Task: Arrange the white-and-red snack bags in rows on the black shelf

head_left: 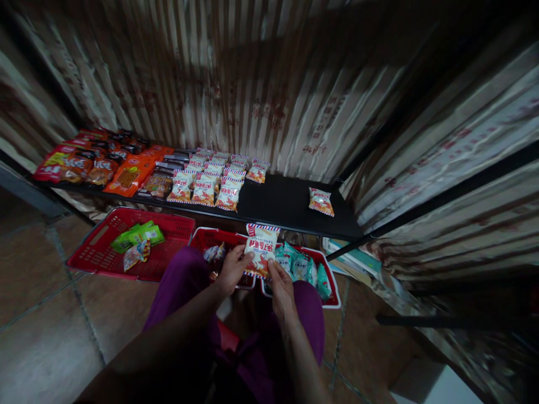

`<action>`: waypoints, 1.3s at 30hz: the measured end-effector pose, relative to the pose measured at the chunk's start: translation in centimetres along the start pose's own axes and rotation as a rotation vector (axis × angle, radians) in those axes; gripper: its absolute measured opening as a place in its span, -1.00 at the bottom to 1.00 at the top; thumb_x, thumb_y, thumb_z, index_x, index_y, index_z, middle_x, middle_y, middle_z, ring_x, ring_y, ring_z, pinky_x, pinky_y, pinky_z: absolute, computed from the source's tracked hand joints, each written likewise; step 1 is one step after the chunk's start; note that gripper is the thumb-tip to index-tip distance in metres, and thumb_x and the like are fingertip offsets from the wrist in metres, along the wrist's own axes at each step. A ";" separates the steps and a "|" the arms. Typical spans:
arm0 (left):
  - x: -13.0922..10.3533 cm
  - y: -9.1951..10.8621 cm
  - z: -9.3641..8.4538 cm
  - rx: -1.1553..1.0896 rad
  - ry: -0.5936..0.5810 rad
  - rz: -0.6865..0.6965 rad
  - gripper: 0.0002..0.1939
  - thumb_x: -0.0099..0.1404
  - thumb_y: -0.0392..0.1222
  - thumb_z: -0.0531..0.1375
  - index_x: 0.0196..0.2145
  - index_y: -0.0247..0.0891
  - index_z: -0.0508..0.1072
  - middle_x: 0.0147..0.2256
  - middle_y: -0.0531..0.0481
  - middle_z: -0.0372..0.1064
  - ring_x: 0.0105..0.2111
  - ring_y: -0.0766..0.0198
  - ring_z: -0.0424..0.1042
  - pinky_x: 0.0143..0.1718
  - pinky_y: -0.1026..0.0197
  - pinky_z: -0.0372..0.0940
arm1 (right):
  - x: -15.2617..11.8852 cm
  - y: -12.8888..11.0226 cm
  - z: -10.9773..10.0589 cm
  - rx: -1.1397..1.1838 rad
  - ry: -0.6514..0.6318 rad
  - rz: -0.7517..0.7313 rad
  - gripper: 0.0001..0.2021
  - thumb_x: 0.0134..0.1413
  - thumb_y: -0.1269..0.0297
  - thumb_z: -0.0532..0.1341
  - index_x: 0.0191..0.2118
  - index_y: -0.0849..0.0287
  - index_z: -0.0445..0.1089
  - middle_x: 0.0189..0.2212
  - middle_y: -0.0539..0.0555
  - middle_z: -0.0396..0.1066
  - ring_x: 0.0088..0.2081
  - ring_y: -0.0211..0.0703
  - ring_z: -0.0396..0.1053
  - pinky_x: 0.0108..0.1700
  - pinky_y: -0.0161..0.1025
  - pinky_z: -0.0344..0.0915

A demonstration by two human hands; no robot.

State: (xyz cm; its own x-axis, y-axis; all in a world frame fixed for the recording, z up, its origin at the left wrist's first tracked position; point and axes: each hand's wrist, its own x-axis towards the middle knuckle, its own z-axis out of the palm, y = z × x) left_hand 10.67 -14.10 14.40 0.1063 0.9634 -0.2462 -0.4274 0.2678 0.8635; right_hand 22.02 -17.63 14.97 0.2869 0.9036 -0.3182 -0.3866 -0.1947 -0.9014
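Observation:
Between my two hands is a white and orange snack bag (261, 250), upright and face toward me. My left hand (234, 268) pinches its lower left edge, and my right hand (281, 283) grips its lower right corner. Just beyond the bag runs a black shelf (278, 202). Several matching snack bags (204, 188) lie in rows on its middle part. One more matching bag (321, 201) lies by itself toward the shelf's right end.
Orange packs (132, 174) and red bread bags (76, 163) fill the shelf's left. Below stand a red basket (168, 224) with green packets (137, 235), a middle basket (202, 233), and a right basket (332, 289) with teal bags (300, 266). Black posts (379, 134) rise at right.

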 end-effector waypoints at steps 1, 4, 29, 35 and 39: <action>0.1 -0.1 0.0 -0.001 -0.004 0.001 -0.51 -0.05 0.00 0.34 -0.21 -0.36 0.41 -0.24 -0.17 0.49 -0.26 0.13 0.48 -0.22 0.12 0.36 | 0.2 -0.1 -0.1 0.004 -0.011 -0.001 -0.63 -0.26 0.00 0.36 -0.32 0.15 0.49 -0.39 0.04 0.53 -0.41 -0.16 0.45 -0.41 -0.30 0.34; 0.3 -0.2 -0.2 0.019 -0.027 0.006 -0.51 -0.04 -0.02 0.33 -0.19 -0.37 0.41 -0.26 -0.17 0.49 -0.29 0.14 0.48 -0.23 0.12 0.36 | 1.2 -0.9 -0.3 0.025 -0.003 0.009 -0.57 -0.25 -0.04 0.34 -0.27 0.17 0.48 -0.36 0.05 0.54 -0.35 -0.10 0.47 -0.33 -0.25 0.37; 4.3 -0.9 0.6 0.469 0.002 0.249 -0.45 0.16 -0.21 0.15 0.13 -0.22 0.25 0.11 -0.14 0.23 0.09 0.15 0.25 0.13 0.08 0.16 | 10.6 -4.8 2.4 0.187 0.171 0.058 -0.53 -0.42 0.10 0.44 -0.29 0.25 0.46 -0.51 0.06 0.54 -0.53 -0.09 0.47 -0.42 -0.19 0.41; 9.2 1.5 2.8 0.537 0.115 0.322 -0.56 0.20 -0.24 0.11 0.06 -0.19 0.34 0.03 -0.09 0.32 0.04 0.19 0.30 0.11 0.10 0.16 | 14.9 -7.2 4.1 0.179 0.101 0.017 -0.52 -0.40 0.02 0.42 -0.30 0.22 0.45 -0.46 0.08 0.55 -0.45 -0.06 0.49 -0.36 -0.19 0.42; 13.4 2.1 3.5 0.494 0.128 0.374 -0.57 0.20 -0.22 0.11 0.05 -0.21 0.34 0.01 -0.11 0.33 0.03 0.18 0.31 0.09 0.12 0.18 | 17.6 -7.1 4.6 0.097 0.048 -0.055 -0.40 -0.30 0.02 0.38 -0.06 0.14 0.39 -0.32 0.05 0.55 -0.38 -0.10 0.50 -0.33 -0.23 0.42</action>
State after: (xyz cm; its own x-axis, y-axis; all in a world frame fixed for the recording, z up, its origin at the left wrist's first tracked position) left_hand 14.32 -0.61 14.44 -0.0919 0.9919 0.0875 0.0536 -0.0828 0.9951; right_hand 25.78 1.42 17.14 0.3507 0.8921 -0.2851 -0.4518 -0.1055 -0.8859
